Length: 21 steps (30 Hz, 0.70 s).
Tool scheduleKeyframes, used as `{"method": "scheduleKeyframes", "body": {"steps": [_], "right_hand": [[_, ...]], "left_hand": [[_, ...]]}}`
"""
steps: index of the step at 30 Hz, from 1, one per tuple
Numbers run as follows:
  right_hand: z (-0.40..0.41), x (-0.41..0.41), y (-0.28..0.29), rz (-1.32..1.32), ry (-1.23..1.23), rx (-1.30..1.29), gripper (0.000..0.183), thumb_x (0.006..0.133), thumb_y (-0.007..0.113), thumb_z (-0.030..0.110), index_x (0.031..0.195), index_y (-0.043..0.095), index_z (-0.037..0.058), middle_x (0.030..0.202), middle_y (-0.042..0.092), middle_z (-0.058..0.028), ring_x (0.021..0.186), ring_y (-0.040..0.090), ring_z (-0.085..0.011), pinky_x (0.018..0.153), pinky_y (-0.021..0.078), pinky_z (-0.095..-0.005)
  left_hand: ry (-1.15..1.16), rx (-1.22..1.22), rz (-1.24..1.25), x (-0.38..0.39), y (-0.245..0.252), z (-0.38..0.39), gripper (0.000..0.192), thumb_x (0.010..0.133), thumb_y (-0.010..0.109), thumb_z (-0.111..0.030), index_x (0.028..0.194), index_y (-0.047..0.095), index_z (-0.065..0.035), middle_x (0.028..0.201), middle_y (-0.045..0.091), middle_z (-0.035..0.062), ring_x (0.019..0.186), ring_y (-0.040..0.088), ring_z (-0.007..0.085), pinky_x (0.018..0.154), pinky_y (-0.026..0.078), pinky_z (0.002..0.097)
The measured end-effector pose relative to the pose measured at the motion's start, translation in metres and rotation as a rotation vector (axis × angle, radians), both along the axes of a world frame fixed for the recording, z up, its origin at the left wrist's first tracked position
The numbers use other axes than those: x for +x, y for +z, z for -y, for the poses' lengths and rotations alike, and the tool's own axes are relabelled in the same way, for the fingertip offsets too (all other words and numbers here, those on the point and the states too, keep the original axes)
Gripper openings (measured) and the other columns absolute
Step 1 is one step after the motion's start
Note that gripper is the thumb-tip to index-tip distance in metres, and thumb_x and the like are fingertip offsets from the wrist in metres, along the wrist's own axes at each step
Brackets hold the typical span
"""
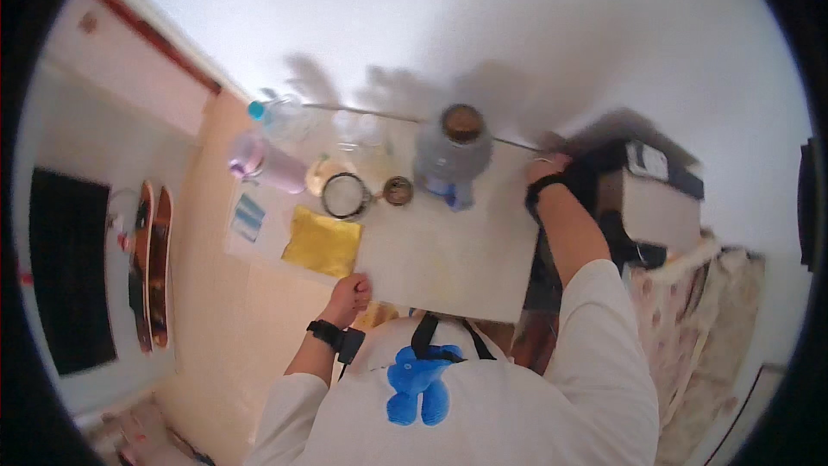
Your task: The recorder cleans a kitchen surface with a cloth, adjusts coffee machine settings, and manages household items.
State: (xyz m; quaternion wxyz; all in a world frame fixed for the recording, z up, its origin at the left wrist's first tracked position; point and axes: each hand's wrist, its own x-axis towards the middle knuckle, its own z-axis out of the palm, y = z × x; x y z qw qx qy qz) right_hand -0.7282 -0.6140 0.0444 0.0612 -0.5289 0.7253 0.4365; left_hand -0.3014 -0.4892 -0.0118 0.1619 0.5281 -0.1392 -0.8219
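Observation:
My left hand [352, 292] is at the front edge of the white tabletop [446, 265], its fingers curled, with nothing visible in them. Just beyond it lies a shiny yellow packet [325, 243]. My right hand [545, 168] reaches to the table's far right corner, beside a black object against the wall. It is blurred, and its fingers are partly hidden. Between the hands, towards the back, stands a large clear plastic water jug [453, 155] with a brown top. Left of it are a round brown-topped item [398, 191] and a dark-rimmed round container [345, 196].
A pinkish bottle [275, 168] and a clear bottle with a teal cap [284, 113] stand at the back left. A blue-and-white packet [248, 217] lies left. Right of the table, a box [660, 204] and patterned cloth [673, 304] crowd the side. A white wall [388, 13] rises behind.

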Motion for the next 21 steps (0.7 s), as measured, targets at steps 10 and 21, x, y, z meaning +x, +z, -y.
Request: {"method": "scheduleKeyframes", "body": {"steps": [10, 21], "right_hand": [[-0.217, 0.066, 0.019, 0.963, -0.098, -0.130, 0.021, 0.081, 0.053, 0.021, 0.087, 0.069, 0.0079, 0.093, 0.067, -0.0135, 0.089, 0.062, -0.0321, 0.077, 0.0491, -0.0413], [-0.377, -0.054, -0.032, 0.316, -0.934, -0.657, 0.074, 0.085, 0.057, 0.022, 0.147, 0.016, 0.0235, 0.099, 0.064, -0.0221, 0.090, 0.063, -0.0376, 0.080, 0.0489, -0.0466]], "left_hand": [[-0.021, 0.046, -0.021, 0.002, -0.008, 0.004, 0.033, 0.092, 0.044, -0.031, 0.062, 0.034, -0.0201, 0.050, 0.024, -0.0081, 0.040, 0.021, 0.0056, 0.035, 0.016, 0.0214], [-0.059, 0.024, 0.004, 0.001, -0.003, 0.006, 0.033, 0.093, 0.041, -0.030, 0.062, 0.035, -0.0200, 0.049, 0.023, -0.0073, 0.039, 0.020, 0.0067, 0.034, 0.016, 0.0219]]}}
